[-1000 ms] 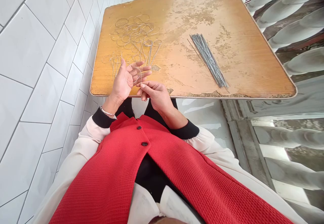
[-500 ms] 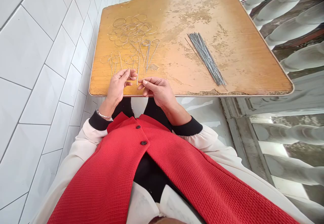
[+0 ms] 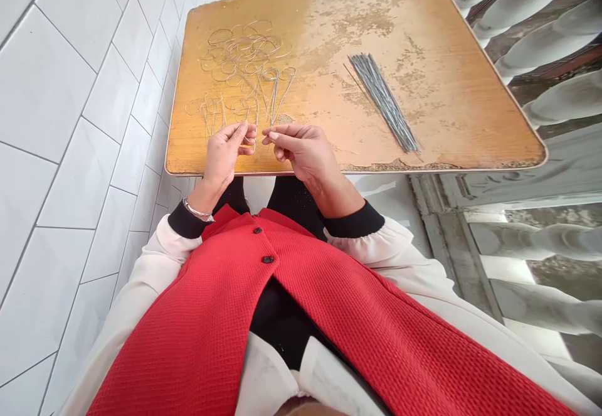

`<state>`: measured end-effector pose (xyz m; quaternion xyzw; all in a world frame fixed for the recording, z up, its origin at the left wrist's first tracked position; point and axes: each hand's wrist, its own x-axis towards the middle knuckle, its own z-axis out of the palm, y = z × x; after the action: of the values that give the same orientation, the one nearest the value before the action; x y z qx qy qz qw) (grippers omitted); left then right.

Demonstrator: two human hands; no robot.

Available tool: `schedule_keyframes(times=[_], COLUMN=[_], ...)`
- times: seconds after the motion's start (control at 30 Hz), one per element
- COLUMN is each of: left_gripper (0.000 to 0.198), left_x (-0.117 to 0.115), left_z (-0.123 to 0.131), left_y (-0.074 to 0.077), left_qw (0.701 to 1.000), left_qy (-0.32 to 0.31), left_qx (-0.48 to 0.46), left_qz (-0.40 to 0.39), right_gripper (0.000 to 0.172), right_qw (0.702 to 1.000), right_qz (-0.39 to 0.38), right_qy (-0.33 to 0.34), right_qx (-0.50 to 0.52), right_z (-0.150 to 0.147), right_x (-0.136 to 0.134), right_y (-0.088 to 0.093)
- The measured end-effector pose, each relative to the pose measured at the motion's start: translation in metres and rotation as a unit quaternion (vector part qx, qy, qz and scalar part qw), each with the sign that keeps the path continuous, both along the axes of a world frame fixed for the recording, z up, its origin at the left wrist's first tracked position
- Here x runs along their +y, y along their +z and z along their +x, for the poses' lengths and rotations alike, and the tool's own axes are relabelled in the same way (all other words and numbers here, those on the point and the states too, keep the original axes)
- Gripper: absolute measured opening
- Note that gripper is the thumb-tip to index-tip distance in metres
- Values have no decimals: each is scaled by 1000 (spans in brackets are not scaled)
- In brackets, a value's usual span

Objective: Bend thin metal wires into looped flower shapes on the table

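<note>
Through the head camera I see the person's left hand and right hand together over the near edge of the worktop, left of centre. One thin wire stands nearly upright at the left hand's fingertips, its long axis pointing toward the far edge, so the left hand is the nearer. The left hand's grip reads closed on the wire. The right hand's grip is pinched shut just beside it, and I cannot tell whether it touches the wire. Beyond the hands, toward the left edge, lies a heap of looped wires, well over a dozen but too overlapped to count exactly. Right of centre lies one bundle of straight rods, too tight to count, running diagonally toward the near edge, with one stray rod beside its far end.
</note>
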<state>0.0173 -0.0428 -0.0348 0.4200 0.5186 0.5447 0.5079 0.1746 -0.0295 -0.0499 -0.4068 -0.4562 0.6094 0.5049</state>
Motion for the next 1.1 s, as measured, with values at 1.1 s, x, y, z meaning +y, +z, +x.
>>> schedule_keyframes(times=[1.1], left_gripper=[22], left_x=[-1], left_z=[11], left_y=[-2], left_qw=[997], left_qy=[1], left_qx=[-69], left_qz=[-16], right_gripper=[24], right_qw=[999], right_qz=[24], right_qy=[5], right_qx=[-23], right_z=[0], right_x=[1], right_y=[0])
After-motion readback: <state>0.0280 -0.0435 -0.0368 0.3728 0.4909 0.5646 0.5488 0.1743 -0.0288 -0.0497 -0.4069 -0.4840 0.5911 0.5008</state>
